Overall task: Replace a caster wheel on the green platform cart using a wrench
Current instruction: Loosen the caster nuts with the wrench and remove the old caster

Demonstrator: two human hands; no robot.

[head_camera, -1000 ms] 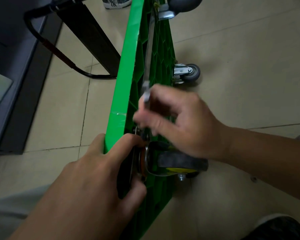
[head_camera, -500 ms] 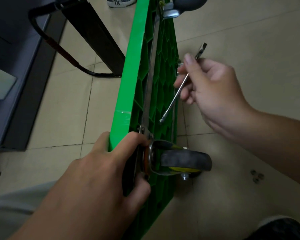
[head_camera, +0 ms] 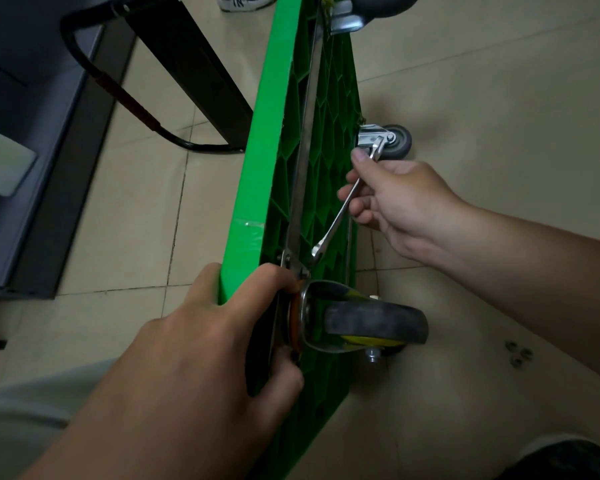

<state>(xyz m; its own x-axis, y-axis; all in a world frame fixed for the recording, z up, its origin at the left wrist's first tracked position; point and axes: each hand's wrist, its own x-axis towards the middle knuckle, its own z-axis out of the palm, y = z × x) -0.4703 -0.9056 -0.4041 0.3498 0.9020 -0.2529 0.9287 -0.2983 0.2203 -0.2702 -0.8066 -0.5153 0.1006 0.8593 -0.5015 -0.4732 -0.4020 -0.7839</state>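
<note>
the left hand (head_camera: 205, 341) is clamped on the near edge of the green platform cart (head_camera: 267, 133), fingers curled over the rim and thumb below, fingertips against the mounting plate of the caster wheel (head_camera: 374, 323). the right hand (head_camera: 399, 202) reaches in from the right, forearm level, pinching a slim metal wrench (head_camera: 336, 223) between thumb and curled fingers. the wrench slants down-left, its lower end just beside the plate's bolts; whether it touches them i cannot tell. the cart stands tipped on its side, ribbed underside facing right. three small nuts (head_camera: 518, 355) lie on the tiled floor (head_camera: 499, 81). a sneaker (head_camera: 243, 1) at the top shows an "ny" logo.
</note>
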